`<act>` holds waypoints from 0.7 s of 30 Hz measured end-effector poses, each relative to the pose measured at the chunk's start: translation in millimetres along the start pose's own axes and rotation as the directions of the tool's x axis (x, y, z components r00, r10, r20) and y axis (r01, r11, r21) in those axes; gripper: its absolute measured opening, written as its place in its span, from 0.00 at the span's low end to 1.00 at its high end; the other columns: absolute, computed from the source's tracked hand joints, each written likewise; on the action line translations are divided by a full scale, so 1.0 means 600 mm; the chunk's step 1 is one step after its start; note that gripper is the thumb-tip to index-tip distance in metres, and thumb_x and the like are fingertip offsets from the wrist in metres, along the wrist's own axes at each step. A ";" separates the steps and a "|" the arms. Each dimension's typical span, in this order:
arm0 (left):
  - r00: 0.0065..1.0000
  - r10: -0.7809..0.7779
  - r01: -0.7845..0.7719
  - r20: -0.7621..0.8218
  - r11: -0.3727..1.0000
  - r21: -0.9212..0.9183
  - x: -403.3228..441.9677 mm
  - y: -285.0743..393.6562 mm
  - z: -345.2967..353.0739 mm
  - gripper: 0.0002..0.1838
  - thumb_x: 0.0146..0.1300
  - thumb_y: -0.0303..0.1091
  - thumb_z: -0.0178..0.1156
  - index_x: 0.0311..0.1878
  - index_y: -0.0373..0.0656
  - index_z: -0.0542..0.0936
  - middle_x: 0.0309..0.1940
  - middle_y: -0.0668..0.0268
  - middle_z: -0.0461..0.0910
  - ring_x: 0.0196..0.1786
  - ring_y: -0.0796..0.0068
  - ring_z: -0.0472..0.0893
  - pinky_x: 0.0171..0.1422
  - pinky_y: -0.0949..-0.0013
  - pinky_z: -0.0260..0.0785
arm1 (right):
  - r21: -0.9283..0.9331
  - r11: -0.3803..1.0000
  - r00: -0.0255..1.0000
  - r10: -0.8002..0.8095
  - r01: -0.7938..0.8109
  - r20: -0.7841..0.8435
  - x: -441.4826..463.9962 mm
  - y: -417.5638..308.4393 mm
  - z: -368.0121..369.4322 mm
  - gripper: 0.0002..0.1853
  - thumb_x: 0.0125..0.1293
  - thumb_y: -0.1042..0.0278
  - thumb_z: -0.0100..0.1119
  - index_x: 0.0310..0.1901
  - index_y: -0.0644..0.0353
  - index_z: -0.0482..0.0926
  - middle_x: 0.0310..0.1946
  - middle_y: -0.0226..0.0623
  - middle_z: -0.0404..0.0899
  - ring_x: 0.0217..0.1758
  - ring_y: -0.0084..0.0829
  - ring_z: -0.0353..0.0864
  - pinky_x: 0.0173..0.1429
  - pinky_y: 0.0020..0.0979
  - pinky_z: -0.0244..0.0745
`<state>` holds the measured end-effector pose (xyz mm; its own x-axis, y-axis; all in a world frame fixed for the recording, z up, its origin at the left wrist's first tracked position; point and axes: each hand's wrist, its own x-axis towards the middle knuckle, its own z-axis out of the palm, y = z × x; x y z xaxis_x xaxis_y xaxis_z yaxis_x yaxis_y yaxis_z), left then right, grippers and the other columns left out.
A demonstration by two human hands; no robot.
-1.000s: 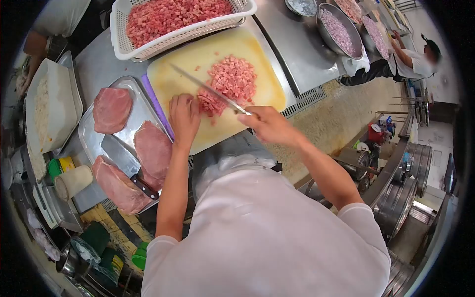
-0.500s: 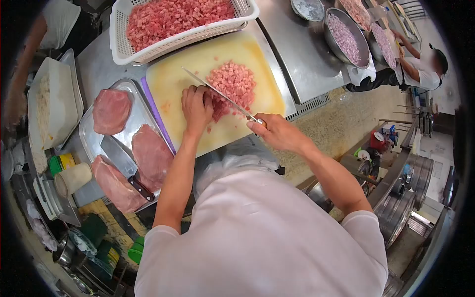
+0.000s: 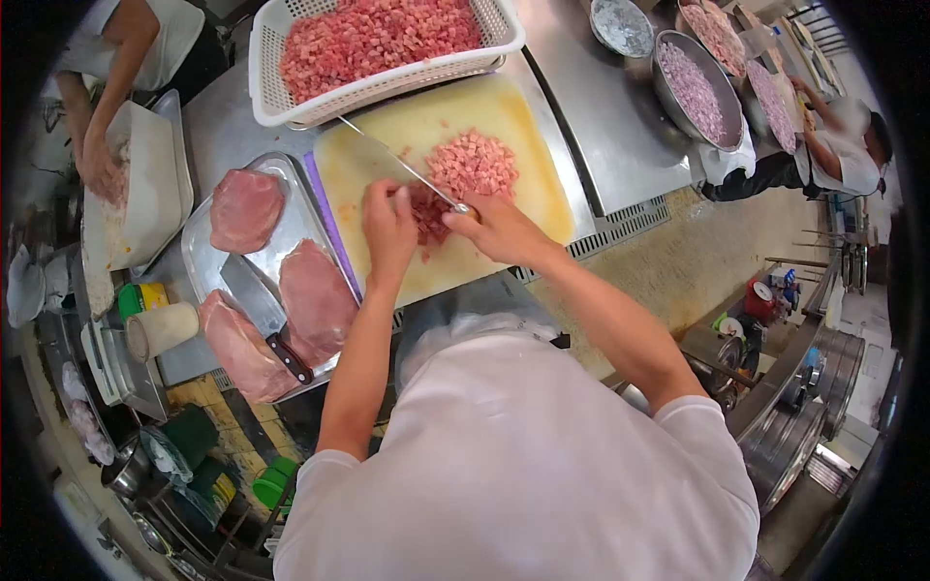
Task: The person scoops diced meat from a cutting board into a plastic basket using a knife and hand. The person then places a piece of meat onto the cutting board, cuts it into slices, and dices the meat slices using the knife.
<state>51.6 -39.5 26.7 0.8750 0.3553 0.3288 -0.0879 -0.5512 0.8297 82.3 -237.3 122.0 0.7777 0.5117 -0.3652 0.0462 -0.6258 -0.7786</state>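
My right hand (image 3: 504, 230) grips the handle of a kitchen knife (image 3: 392, 158), its long blade slanting up and left over the cutting board (image 3: 358, 160). Beneath and beside the blade lies a darker heap of cut raw meat (image 3: 427, 215). At that heap's left edge, my left hand (image 3: 389, 232) has its fingers curled against the meat; the fingertips are partly hidden. Diced pink meat (image 3: 473, 165) is piled on the board just beyond the knife. Behind the board stands a white perforated basket (image 3: 387, 94) filled with meat cubes (image 3: 378, 44).
A metal tray (image 3: 201, 232) at left holds large meat slabs (image 3: 318, 300) and a second, dark-handled knife (image 3: 254, 295). A person's hand (image 3: 100, 167) reaches into a white tub (image 3: 155, 184). Bowls of chopped food (image 3: 696, 92) stand at right, near another person (image 3: 843, 150).
The view has shifted, moving the scene rightward. My right hand and the knife have come closer to my left hand, over the darker meat. At left, a person's arm now reaches into the tub.
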 end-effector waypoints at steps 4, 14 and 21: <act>0.958 0.159 -0.130 -0.238 0.983 0.132 -0.008 0.065 -0.062 0.10 0.78 0.33 0.53 0.50 0.34 0.77 0.43 0.57 0.78 0.49 0.56 0.77 0.57 0.56 0.69 | -0.231 0.962 0.989 -0.144 0.144 0.016 -0.076 0.042 -0.030 0.15 0.69 0.61 0.62 0.50 0.63 0.78 0.38 0.50 0.86 0.42 0.56 0.86 0.46 0.51 0.80; 0.866 0.211 -0.432 0.454 0.773 0.464 0.069 0.044 0.071 0.32 0.76 0.44 0.54 0.77 0.38 0.67 0.76 0.45 0.67 0.81 0.40 0.61 0.81 0.26 0.47 | -0.508 0.833 0.925 -0.342 0.217 -0.167 -0.156 0.094 -0.006 0.10 0.63 0.66 0.68 0.41 0.59 0.79 0.33 0.41 0.85 0.36 0.50 0.86 0.41 0.47 0.82; 0.938 0.148 -0.270 0.312 0.878 0.395 0.029 -0.110 0.042 0.33 0.80 0.45 0.48 0.81 0.37 0.62 0.83 0.50 0.60 0.85 0.42 0.56 0.85 0.34 0.43 | -0.187 0.978 0.914 0.010 -0.094 -0.406 -0.292 0.143 -0.047 0.21 0.63 0.65 0.71 0.56 0.58 0.80 0.28 0.43 0.83 0.29 0.45 0.85 0.37 0.42 0.78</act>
<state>84.4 -16.0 -33.6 0.9567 0.0160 0.2906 -0.1256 -0.8780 0.4619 -32.3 -397.0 133.5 0.9657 0.2221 -0.1343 0.0894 -0.7704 -0.6312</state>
